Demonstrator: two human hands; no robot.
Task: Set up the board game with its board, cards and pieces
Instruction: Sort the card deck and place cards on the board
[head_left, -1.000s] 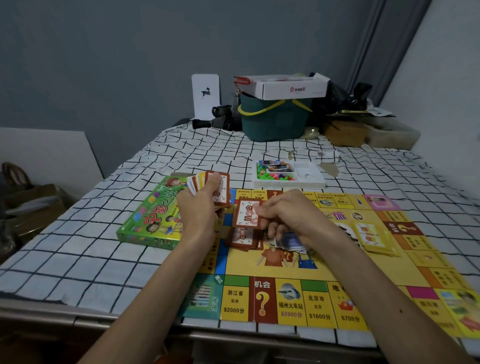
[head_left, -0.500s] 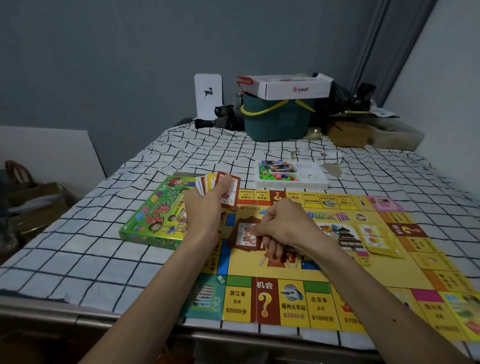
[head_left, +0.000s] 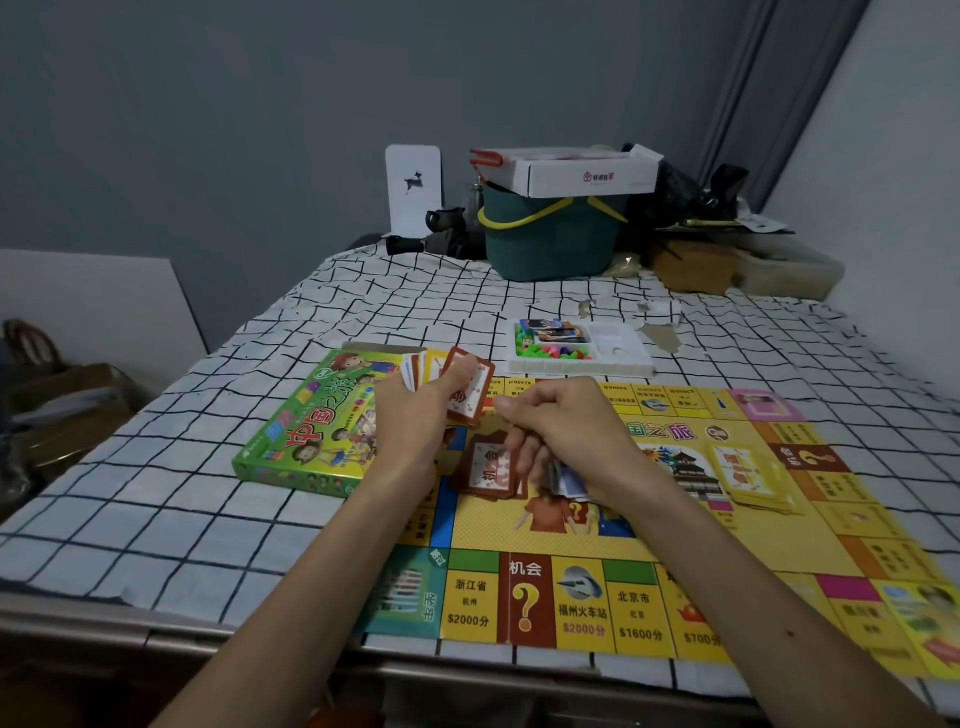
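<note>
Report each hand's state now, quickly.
Left hand: holding a fan of cards.
Right hand: fingers curled; whether it holds anything cannot be told.

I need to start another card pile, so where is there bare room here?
Bare checked cloth lies left of and nearer than the green box, and between that box and the teal basket. The middle of the board is crowded: brown pile, left hand gripping a card fan, right hand, yellow pile.

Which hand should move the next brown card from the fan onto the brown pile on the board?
Right, probably. The left hand grips the fan of cards; the right hand is curled beside its top card, over the brown pile on the board.
</note>
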